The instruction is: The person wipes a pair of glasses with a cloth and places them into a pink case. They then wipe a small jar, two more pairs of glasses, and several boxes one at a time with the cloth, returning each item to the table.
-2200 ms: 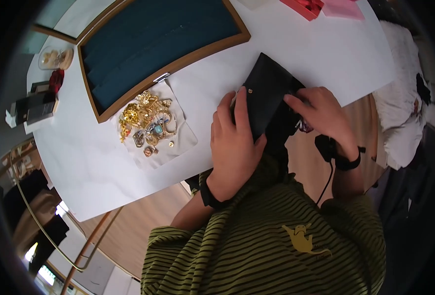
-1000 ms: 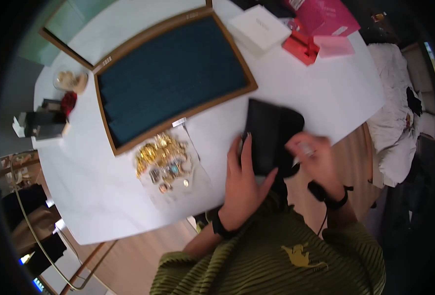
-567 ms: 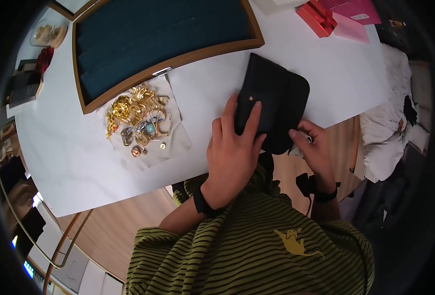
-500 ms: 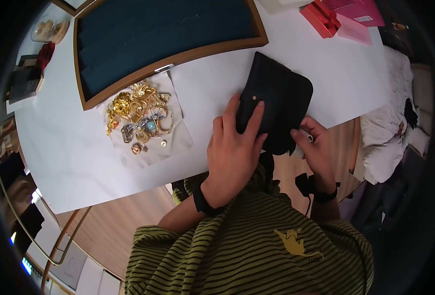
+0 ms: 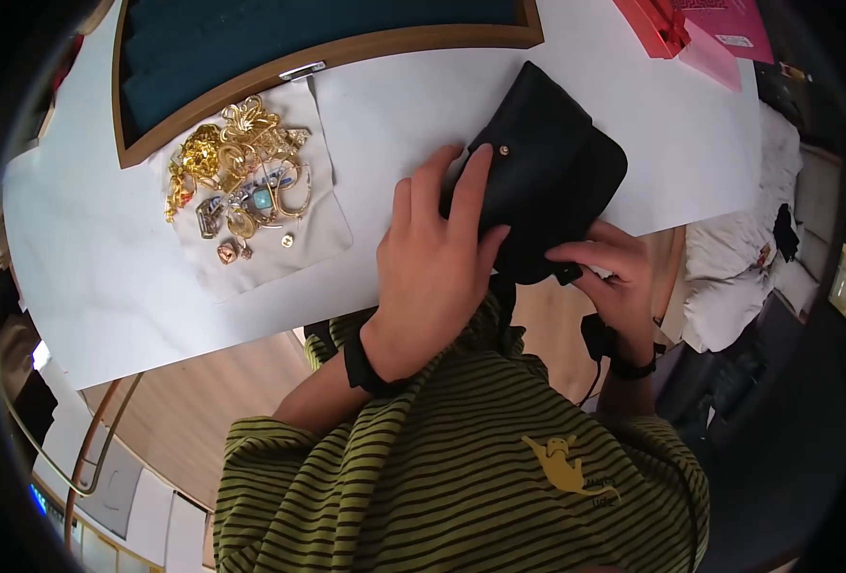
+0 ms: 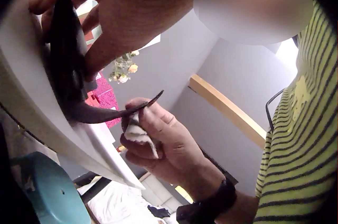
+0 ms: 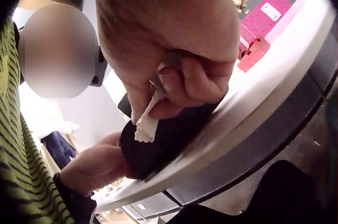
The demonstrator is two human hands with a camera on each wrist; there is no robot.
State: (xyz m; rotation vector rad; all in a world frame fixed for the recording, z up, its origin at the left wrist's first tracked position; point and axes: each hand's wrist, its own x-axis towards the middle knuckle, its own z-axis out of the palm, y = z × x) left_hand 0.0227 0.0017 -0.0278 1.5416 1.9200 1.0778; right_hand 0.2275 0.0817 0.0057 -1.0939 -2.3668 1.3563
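A black pouch (image 5: 561, 158) with a small metal snap lies at the table's front edge, its rounded flap spread to the right. The left hand (image 5: 432, 267) grips its left part, fingers over the left edge and thumb on the near side. The right hand (image 5: 623, 277) pinches the flap's near corner. In the left wrist view, the right hand (image 6: 169, 145) also holds a crumpled white cloth (image 6: 138, 134) in its curled fingers; the scalloped end of this cloth (image 7: 147, 130) shows against the flap in the right wrist view.
Gold jewellery (image 5: 241, 143) is heaped on a pale cloth (image 5: 332, 224) left of the hands. Behind it stands a wooden-framed tray (image 5: 394, 43) lined in dark teal. A red box (image 5: 650, 24) and a pink package (image 5: 728, 19) lie at the back right.
The head view has shifted. The right hand has moved from above the pouch to its near right corner, and the flap now lies spread out. The left hand keeps its grip on the pouch.
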